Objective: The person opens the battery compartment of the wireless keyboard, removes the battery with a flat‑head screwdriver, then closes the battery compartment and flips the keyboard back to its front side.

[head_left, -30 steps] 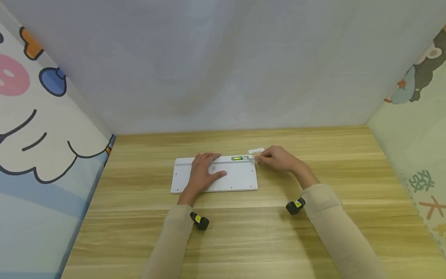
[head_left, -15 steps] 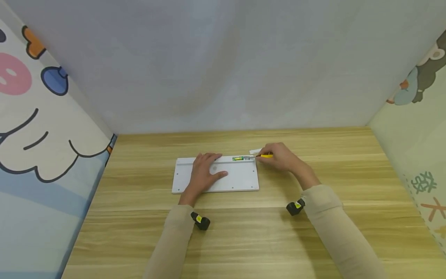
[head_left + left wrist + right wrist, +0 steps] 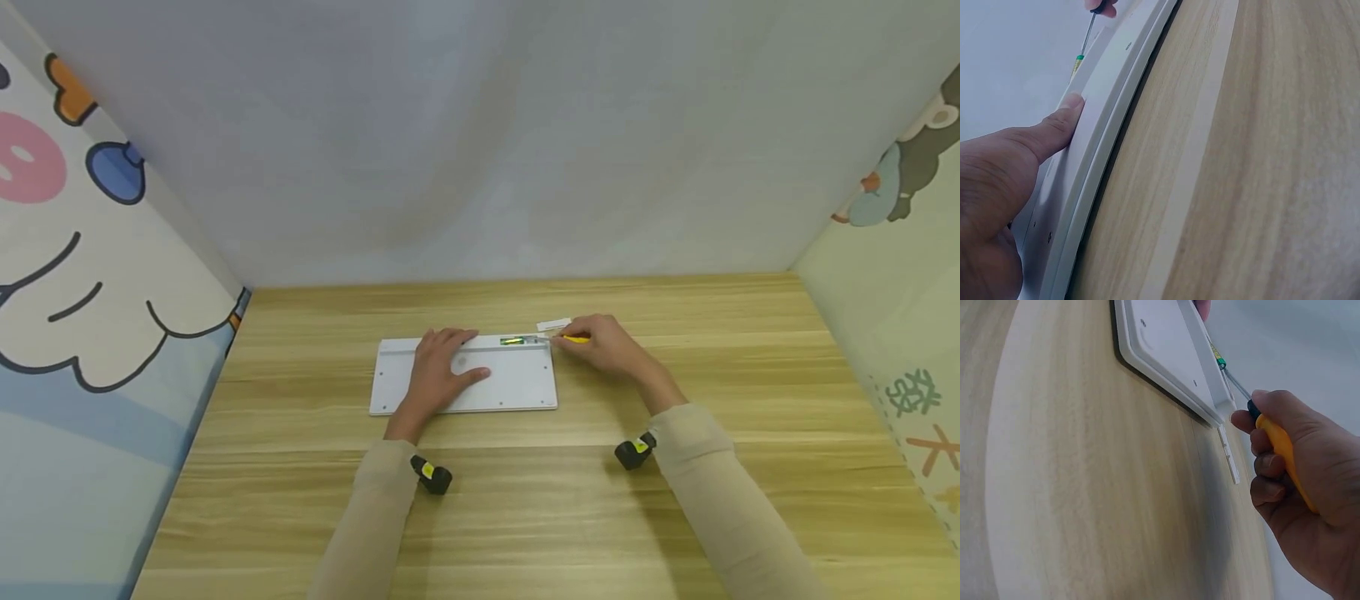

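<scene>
A white keyboard (image 3: pixel 517 383) lies underside up, its battery slot uncovered along the far edge. A green battery (image 3: pixel 513 341) sits in that slot. My left hand (image 3: pixel 435 375) rests spread on the keyboard's left half, with the thumb (image 3: pixel 1063 122) stretched along its underside. In my right hand (image 3: pixel 603 343) I hold a screwdriver with a yellow-orange handle (image 3: pixel 1282 447), fingers curled round it. Its thin metal shaft (image 3: pixel 1238 382) points left into the slot, and the tip is at or close to the battery's right end; exact contact cannot be told.
A small white strip (image 3: pixel 553 324), seemingly the battery cover, lies on the wooden table (image 3: pixel 525 500) just beyond the keyboard's far right corner. A grey-white wall (image 3: pixel 480 167) stands behind the table, with cartoon-printed panels (image 3: pixel 97 333) at the sides.
My right hand has turned and shifted slightly, rising a little and then lowering, and the yellow handle has come into sight. The left hand and keyboard stay in place.
</scene>
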A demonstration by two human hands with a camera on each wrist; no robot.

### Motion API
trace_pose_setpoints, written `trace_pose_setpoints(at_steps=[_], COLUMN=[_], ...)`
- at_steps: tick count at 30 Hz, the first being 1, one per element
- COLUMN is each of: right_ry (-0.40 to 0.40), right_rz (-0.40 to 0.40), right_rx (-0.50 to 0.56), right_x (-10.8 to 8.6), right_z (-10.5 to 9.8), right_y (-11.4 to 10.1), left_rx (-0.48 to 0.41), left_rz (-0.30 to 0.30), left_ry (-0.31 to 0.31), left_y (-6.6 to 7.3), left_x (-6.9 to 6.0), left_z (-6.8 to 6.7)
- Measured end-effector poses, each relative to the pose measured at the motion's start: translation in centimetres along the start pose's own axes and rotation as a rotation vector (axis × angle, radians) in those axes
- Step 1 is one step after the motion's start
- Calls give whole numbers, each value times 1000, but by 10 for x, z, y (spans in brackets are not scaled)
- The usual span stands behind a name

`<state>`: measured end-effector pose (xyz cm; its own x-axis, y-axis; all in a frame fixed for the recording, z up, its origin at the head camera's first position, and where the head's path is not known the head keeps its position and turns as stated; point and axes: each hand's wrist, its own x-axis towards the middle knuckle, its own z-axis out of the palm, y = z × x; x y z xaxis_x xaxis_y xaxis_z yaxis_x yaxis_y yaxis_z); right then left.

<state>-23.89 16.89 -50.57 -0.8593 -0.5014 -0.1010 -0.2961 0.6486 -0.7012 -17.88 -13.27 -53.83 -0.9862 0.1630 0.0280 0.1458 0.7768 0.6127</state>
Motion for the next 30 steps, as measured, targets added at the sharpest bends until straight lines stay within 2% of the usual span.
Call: trace_pose_setpoints(at_steps=[24, 30], right_ry=[57, 75], right_rz=[48, 36], right_rx=[38, 28], right_x=[-5, -8], right_z=[6, 8], right_y=[-3, 0], left_rx=[-5, -10], left_rz=[8, 9], left_ry=[5, 8], left_y=[-2, 0], left_x=[0, -1], left_z=[1, 0])
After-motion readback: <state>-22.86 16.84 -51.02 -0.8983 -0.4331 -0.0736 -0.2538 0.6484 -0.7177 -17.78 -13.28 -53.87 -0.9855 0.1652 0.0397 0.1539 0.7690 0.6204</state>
